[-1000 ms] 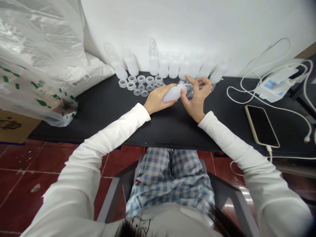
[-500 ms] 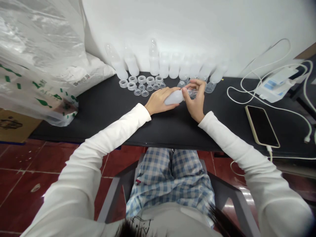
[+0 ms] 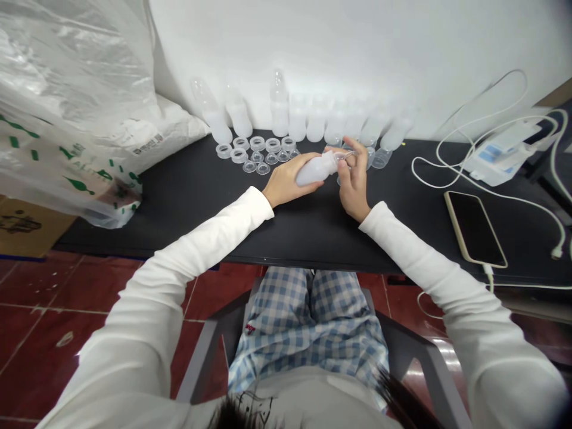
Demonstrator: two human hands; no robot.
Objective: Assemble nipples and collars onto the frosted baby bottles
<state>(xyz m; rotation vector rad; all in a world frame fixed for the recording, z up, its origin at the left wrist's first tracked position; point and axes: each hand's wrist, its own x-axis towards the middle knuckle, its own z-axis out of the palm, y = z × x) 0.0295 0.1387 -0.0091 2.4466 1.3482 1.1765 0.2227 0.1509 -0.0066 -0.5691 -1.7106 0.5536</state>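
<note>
Between the two hands, above the black tabletop (image 3: 187,196), lies a translucent white plastic bottle (image 3: 313,171). Left hand (image 3: 286,182) wraps its body, fingers closed around it. Long axis runs left-right, tilted slightly up toward the neck end, which points at the right hand (image 3: 354,185). Right fingertips (image 3: 345,156) pinch a small clear plastic collar piece (image 3: 338,158) at the bottle's mouth; whether it is seated cannot be told. Right hand is nearer the mouth. Just beyond the fingers: loose clear rings and teats (image 3: 261,156), a row of upright bottles (image 3: 313,122).
</note>
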